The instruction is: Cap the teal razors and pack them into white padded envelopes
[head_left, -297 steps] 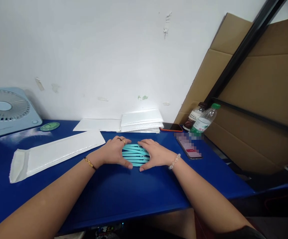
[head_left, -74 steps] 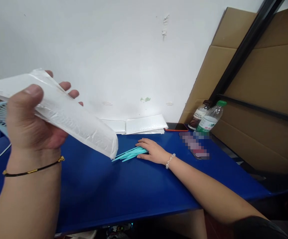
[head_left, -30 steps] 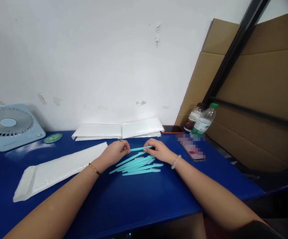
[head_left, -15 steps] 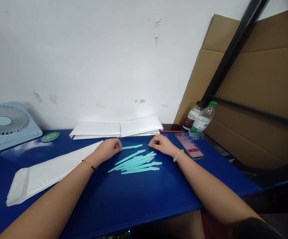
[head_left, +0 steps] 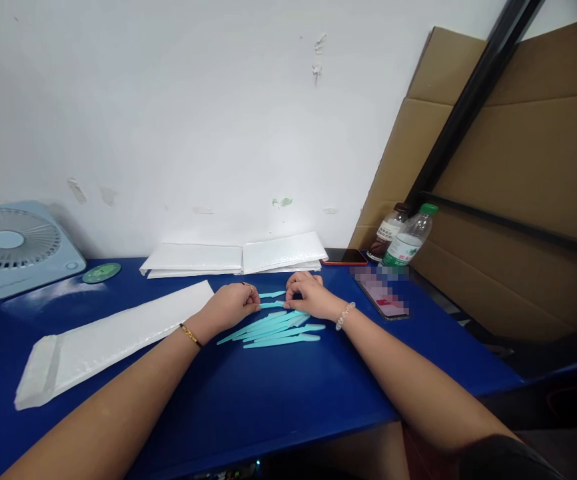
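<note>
Several thin turquoise sticks with pale tips (head_left: 273,327) lie in a loose fanned pile on the blue table (head_left: 268,400). My left hand (head_left: 236,307) pinches the left end of one turquoise stick (head_left: 271,305) just behind the pile. My right hand (head_left: 310,295) is at this stick's other end, its fingers closed together; whether they grip the tip is too small to tell. Another turquoise stick (head_left: 272,294) lies behind, between my hands. A long white padded envelope (head_left: 118,340) rests left of the pile, partly behind my left forearm.
White padded envelopes (head_left: 193,257) are stacked against the wall. A blue fan (head_left: 18,247) and a green disc (head_left: 101,273) stand at the left. At the right are two phones (head_left: 381,293) and two bottles (head_left: 408,240), beside cardboard (head_left: 543,167).
My left hand has moved right and taken the end of another stick, leaving the earlier one on the table. My right hand has moved left and slightly nearer, to that stick's tip.
</note>
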Available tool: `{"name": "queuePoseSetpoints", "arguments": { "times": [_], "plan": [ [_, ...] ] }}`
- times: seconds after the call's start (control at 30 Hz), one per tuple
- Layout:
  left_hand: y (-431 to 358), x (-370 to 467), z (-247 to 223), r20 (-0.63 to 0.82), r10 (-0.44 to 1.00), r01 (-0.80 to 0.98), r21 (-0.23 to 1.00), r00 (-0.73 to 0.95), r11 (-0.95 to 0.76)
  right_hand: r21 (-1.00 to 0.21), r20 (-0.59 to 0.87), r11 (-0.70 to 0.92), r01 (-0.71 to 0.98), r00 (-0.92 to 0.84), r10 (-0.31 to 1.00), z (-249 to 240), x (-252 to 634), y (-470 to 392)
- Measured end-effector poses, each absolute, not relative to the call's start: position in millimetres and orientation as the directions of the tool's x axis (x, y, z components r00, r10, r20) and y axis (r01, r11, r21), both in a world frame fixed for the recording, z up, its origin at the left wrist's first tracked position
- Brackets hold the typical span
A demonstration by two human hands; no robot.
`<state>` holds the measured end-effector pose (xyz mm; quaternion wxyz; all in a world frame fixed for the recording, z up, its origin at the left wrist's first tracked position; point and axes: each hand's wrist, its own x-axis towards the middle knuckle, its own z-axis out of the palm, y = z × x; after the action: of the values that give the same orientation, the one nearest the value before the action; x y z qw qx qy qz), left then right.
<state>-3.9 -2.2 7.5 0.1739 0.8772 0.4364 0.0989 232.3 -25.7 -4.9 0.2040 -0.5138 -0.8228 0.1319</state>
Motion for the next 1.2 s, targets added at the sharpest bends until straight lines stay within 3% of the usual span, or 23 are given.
{"name": "queuePoseSetpoints", "arguments": {
  "times": [0.27,0.4,0.5,0.63,0.77,1.2],
  "plan": [
    [7.1,-13.5,11.3,-0.004,0.846,0.778,0.396,0.533,-0.488,-0.377,0.206,0.324,0.868,-0.262,0.943,1.4,278.4,-18.3],
    [6.9,-14.5,7.6,0.078,0.847,0.773,0.371,0.526,-0.514,-0.381,0.247,0.286,0.879,-0.201,0.948,1.2,279.9,-20.5],
    [0.5,-11.8,11.1,0.095,0.824,0.745,0.379,0.558,-0.548,-0.418,0.27,0.356,0.836,-0.26,0.927,5.6,269.1,-27.2],
    [-9.9,-6.5,16.4,-0.032,0.758,0.692,0.435,0.651,-0.576,-0.427,0.236,0.435,0.793,-0.366,0.9,10.7,250.9,-37.8],
    [-14.3,-2.6,15.6,-0.129,0.757,0.712,0.47,0.64,-0.522,-0.443,0.186,0.463,0.767,-0.427,0.885,9.0,236.7,-43.6],
    [-17.3,0.5,17.1,-0.015,0.76,0.721,0.329,0.649,-0.61,-0.449,0.165,0.457,0.768,-0.431,0.887,2.8,222.6,-42.4]
  ]
}}
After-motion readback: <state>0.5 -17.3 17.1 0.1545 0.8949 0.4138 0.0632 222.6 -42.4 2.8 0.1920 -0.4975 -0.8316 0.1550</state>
